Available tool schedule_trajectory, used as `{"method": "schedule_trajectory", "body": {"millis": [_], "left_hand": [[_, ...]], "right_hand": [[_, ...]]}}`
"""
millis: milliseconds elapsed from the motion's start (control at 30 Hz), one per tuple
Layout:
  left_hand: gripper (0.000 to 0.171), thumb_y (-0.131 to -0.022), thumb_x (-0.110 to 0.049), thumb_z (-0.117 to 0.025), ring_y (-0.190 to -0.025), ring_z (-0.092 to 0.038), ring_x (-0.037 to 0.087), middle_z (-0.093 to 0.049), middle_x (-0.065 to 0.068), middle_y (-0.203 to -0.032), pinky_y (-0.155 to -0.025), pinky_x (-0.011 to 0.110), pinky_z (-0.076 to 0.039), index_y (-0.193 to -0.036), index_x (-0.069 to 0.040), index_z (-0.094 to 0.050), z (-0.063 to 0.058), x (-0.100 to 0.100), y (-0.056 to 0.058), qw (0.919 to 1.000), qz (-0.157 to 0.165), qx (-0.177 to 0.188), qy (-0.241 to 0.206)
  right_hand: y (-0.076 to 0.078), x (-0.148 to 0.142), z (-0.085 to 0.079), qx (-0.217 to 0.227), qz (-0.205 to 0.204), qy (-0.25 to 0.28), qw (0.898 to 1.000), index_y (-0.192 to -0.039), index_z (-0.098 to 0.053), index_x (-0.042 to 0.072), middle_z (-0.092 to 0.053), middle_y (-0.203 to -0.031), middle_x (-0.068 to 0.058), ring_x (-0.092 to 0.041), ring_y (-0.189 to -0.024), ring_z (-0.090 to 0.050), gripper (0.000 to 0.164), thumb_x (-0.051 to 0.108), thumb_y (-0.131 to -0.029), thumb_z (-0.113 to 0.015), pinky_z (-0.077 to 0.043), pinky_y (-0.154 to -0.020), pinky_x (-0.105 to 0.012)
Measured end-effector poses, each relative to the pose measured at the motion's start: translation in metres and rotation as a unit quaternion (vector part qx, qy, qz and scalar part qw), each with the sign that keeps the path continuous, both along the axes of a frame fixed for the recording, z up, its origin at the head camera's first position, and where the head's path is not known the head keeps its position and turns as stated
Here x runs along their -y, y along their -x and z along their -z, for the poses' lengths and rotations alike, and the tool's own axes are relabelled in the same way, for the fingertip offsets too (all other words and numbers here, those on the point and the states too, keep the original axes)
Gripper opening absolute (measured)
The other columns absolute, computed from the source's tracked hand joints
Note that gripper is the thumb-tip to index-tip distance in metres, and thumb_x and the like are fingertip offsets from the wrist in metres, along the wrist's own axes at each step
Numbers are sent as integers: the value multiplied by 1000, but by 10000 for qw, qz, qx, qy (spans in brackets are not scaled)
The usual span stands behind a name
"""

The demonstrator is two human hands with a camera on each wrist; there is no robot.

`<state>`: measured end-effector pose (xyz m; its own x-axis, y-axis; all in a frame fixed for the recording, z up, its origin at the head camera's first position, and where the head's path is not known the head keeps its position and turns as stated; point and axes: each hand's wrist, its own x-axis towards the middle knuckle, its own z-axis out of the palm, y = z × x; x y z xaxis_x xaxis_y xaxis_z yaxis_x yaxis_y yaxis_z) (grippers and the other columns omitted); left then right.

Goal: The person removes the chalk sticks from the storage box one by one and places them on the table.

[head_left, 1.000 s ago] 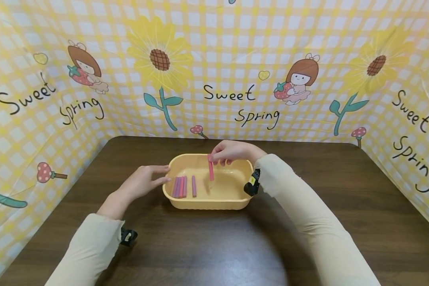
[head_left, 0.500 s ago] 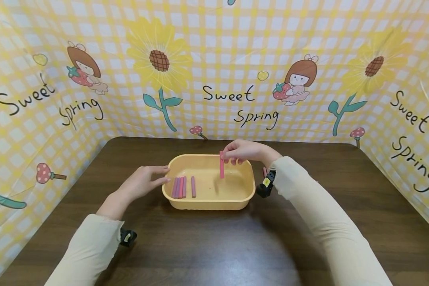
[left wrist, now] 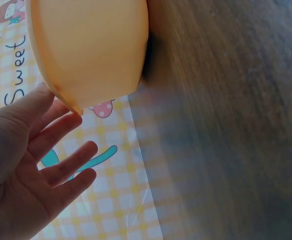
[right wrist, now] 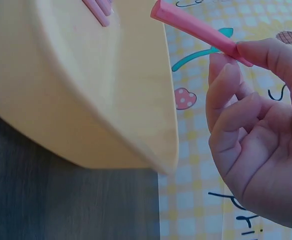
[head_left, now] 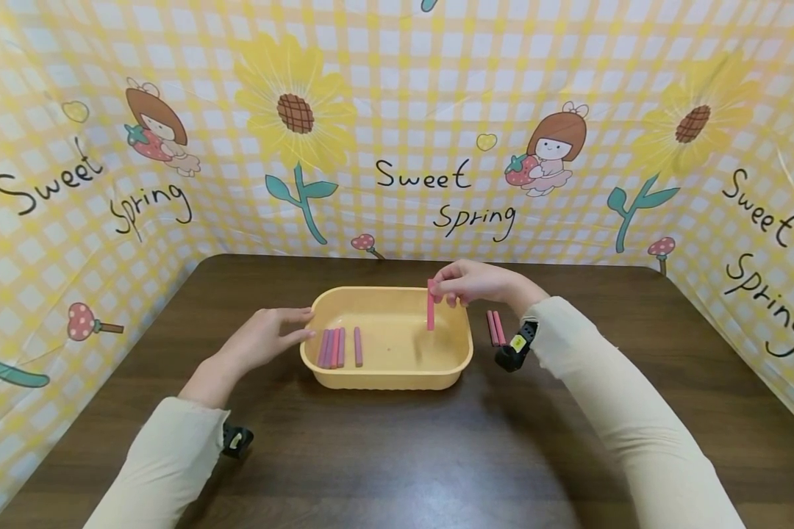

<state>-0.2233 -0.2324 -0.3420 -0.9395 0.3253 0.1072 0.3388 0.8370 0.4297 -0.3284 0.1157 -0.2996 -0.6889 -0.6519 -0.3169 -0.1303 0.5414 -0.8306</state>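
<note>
My right hand [head_left: 473, 281] pinches a slim pink stick [head_left: 430, 312] near its upper end, thumb against fingertips. The stick hangs upright over the right part of a yellow plastic tub [head_left: 387, 380]. In the right wrist view the pink stick [right wrist: 198, 29] slants beyond the tub wall, its far end free. My left hand [head_left: 267, 334] touches the tub's left end with extended fingers; in the left wrist view its fingertips [left wrist: 68, 122] lie at the rim, the lower ones spread apart. Inside the tub, a row of purple and pink sticks [head_left: 331, 347] lies at the left, with one purple stick [head_left: 358, 347] set apart.
Two pink sticks [head_left: 495, 328] lie side by side on the dark wooden table [head_left: 370, 455], right of the tub and by the right wrist camera [head_left: 516, 349]. A yellow checked cloth [head_left: 410, 132] with printed flowers stands around the table's back and sides.
My right hand has moved right with the pink stick, from mid-tub toward the tub's right end. The two sticks on the table have come into sight. My left hand stays at the tub.
</note>
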Motion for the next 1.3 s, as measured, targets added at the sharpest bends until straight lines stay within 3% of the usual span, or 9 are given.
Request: {"method": "schedule_trajectory", "body": {"millis": [467, 733, 1300], "left_hand": [[45, -90, -25, -62, -124, -49, 38, -55, 19, -131, -103, 54, -40, -127, 0, -56, 1, 1, -1, 10000, 14, 30, -27], [45, -90, -25, -62, -124, -49, 38, -55, 19, -131, -103, 54, -40, -127, 0, -56, 2, 0, -1, 10000, 29, -10, -38], [44, -90, -23, -62, -124, -50, 38, -55, 19, -131, -104, 53, -40, -126, 1, -57, 1, 1, 0, 10000, 21, -28, -80]], "right_hand": [[-5, -32, 6, 124, 313, 230, 9992, -99, -60, 5, -61, -77, 1, -9, -64, -51, 19, 23, -94, -53, -39, -53, -18], [-9, -50, 9, 190, 366, 565, 9975, -100, -58, 5, -66, -85, 3, -7, -65, -52, 16, 19, -96, -50, -42, -58, -20], [-13, -89, 23, 299, 748, 957, 9921, -101, -56, 8, -63, -80, 6, -4, -68, -56, 11, 16, -96, -50, -46, -60, -17]]}}
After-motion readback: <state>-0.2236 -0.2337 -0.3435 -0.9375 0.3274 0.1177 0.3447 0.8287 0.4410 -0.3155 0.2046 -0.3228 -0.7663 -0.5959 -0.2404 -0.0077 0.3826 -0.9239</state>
